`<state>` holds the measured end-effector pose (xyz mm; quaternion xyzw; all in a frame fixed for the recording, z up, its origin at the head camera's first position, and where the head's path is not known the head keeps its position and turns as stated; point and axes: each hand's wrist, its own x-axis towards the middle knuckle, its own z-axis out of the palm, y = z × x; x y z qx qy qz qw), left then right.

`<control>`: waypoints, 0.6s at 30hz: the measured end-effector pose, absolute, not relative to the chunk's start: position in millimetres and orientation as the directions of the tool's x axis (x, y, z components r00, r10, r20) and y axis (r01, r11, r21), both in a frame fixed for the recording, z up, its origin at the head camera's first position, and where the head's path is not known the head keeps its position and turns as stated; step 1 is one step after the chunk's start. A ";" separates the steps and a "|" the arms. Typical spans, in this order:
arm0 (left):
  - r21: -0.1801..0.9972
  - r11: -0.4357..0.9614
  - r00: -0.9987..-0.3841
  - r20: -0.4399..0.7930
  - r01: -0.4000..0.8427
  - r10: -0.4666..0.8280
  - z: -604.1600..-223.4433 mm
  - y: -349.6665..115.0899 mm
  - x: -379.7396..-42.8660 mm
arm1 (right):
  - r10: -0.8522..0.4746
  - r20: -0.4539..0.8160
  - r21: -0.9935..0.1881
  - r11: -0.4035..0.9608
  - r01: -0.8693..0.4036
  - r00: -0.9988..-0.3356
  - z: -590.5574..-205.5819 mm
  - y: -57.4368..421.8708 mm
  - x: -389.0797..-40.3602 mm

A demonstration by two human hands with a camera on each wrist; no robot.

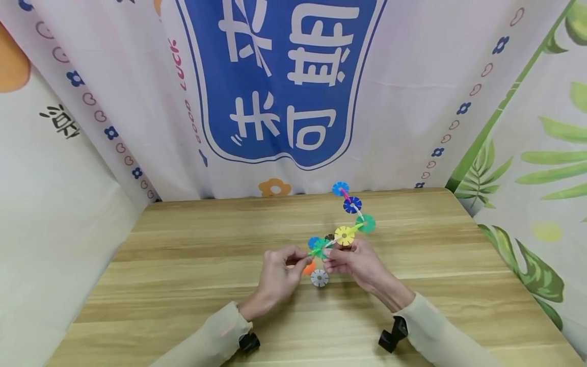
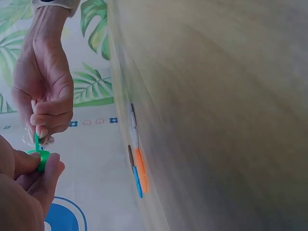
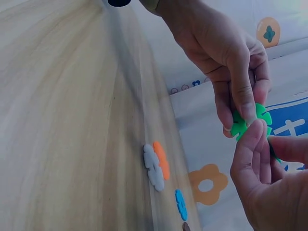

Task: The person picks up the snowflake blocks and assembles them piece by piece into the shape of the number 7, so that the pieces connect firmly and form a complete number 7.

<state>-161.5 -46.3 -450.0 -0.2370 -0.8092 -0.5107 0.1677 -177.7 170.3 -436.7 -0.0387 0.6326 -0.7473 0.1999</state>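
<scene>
My left hand point(image 1: 281, 271) pinches a bright green notched disc point(image 3: 237, 129) between thumb and fingers. The right hand point(image 1: 361, 264) pinches a darker green disc point(image 1: 323, 247) at the near end of a chain of snowflake discs. The two green discs meet edge to edge between the fingertips; how far their slots engage is hidden. From there the chain runs up to the right, through a yellow disc point(image 1: 344, 235), another green disc point(image 1: 365, 224) and a dark blue disc point(image 1: 352, 205), to a light blue disc point(image 1: 340, 188). Pink, white and yellow-green discs show edge-on between them.
Loose discs lie on the wooden table point(image 1: 183, 265) beneath the hands: grey point(image 1: 319, 278), orange point(image 3: 162, 161), blue point(image 3: 181, 204) and dark brown point(image 1: 329, 237). A printed curtain point(image 1: 151, 102) hangs along the table's back edge.
</scene>
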 end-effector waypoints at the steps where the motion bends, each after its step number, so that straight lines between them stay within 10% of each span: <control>1: 0.743 0.367 -0.828 0.520 0.560 0.212 -449.8 -46.2 -162.0 | -0.344 -0.193 -0.961 -0.125 0.248 -0.919 -436.3 169.6 -178.0; 18: 0.644 0.411 -0.762 0.574 0.646 0.299 -447.2 -40.6 -172.0 | -0.314 -0.208 -0.950 -0.161 0.268 -0.926 -440.2 176.8 -177.5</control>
